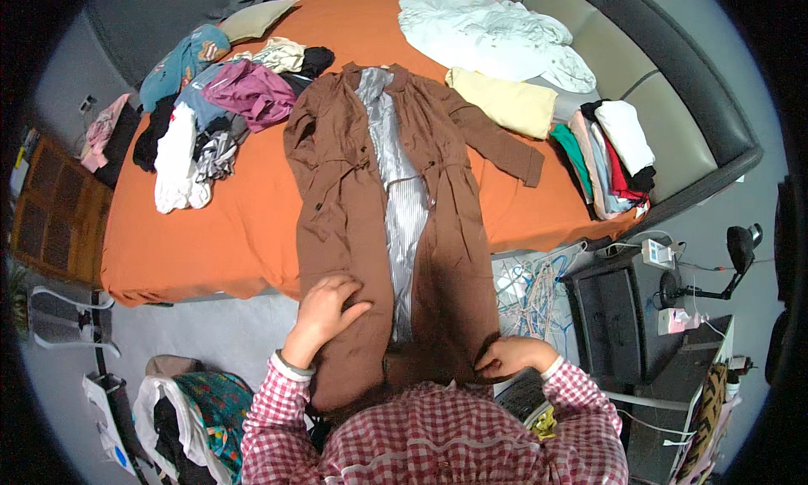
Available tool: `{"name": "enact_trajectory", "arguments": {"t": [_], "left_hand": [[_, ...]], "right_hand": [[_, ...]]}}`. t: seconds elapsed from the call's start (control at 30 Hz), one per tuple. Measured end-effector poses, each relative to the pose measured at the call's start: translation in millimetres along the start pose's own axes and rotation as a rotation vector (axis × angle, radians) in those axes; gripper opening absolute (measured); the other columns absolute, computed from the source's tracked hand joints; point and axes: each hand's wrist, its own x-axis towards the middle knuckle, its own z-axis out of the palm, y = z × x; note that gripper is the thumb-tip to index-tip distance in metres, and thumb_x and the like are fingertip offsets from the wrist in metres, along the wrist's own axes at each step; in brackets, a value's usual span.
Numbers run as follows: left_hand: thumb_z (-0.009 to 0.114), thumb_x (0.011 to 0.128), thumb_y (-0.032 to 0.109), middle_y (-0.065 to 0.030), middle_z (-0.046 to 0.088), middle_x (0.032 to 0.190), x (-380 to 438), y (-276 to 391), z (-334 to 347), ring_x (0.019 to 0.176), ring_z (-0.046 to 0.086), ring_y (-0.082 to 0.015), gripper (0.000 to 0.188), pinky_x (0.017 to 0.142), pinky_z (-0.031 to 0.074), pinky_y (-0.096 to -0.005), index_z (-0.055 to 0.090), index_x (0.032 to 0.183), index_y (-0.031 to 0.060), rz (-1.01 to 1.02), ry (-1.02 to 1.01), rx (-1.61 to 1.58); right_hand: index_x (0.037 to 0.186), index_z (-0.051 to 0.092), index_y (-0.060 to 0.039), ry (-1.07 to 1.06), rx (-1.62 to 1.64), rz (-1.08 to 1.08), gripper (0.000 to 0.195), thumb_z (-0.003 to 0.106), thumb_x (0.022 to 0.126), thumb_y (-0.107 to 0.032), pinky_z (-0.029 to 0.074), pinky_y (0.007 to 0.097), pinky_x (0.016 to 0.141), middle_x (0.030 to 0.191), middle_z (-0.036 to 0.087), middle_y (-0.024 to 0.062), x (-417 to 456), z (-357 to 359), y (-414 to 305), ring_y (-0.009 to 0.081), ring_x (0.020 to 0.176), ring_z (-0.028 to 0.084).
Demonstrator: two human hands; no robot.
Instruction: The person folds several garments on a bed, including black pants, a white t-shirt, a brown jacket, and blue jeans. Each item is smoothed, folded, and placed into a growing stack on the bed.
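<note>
A long brown coat (344, 245) with a striped silvery lining (404, 226) lies front up and partly open across the bed, its collar away from me and its hem hanging over the near edge towards my body. My left hand (329, 311) rests on the coat's lower left part, fingers apart, thumb spread. My right hand (514, 357) is at the coat's lower right edge, with its fingertips curled against the cloth; whether they pinch it is hard to see. One sleeve stretches out to the right, and the other lies along the coat's left side.
An orange sheet (252, 232) covers the bed. Crumpled clothes (252, 96) lie at left, folded clothes (606, 156) at right, beside a yellow folded cloth (502, 100) and a white quilt (486, 33). A rack of hangers (533, 295), a black cabinet (609, 321) and a laundry basket (214, 409) stand nearby.
</note>
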Motion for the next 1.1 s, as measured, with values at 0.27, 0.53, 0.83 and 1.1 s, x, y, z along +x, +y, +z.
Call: {"name": "enact_trajectory", "arguments": {"t": [0.27,0.53,0.83,1.1], "left_hand": [[0.064,0.086,0.033,-0.0163,0.064,0.105,164.1,-0.8,104.5,0.096,0.062,-0.0203,0.057,0.08,0.049,-0.0286,0.049,0.125,-0.0063,-0.399,-0.084,-0.984],[0.07,0.081,0.018,-0.0176,0.055,0.121,214.3,32.8,117.2,0.109,0.055,-0.0231,0.063,0.091,0.044,-0.0316,0.04,0.131,-0.0062,-0.493,0.03,-0.957],[0.065,0.085,0.01,-0.0049,0.056,0.098,164.7,-53.3,21.8,0.087,0.053,-0.0128,0.045,0.079,0.045,-0.0254,0.048,0.125,-0.0001,-0.148,0.461,-0.662],[0.067,0.081,0.042,-0.0247,0.047,0.129,195.0,-191.3,-33.1,0.119,0.047,-0.0337,0.074,0.095,0.041,-0.039,0.041,0.129,-0.0082,-0.803,0.422,-0.387]], "right_hand": [[0.11,0.06,0.0007,1.341,0.145,0.152,0.039,0.063,0.086,-0.03,0.048,0.0354,0.08,0.109,0.061,0.0169,84.4,-163.9,64.4,0.0255,0.095,0.061],[0.126,0.05,0.0034,1.336,0.705,0.107,0.049,0.062,0.085,-0.021,0.042,0.0313,0.091,0.12,0.058,0.0175,159.3,-214.1,146.6,0.0233,0.107,0.056],[0.121,0.054,0.0009,1.342,0.498,0.313,0.04,0.06,0.085,-0.015,0.047,0.0335,0.08,0.109,0.061,0.0145,122.8,-206.6,182.1,0.0249,0.095,0.06],[0.14,0.035,-0.007,1.376,0.978,0.068,0.063,0.051,0.079,-0.007,0.044,0.0346,0.092,0.147,0.028,0.0141,112.4,-254.3,236.0,0.0262,0.123,0.043]]}}
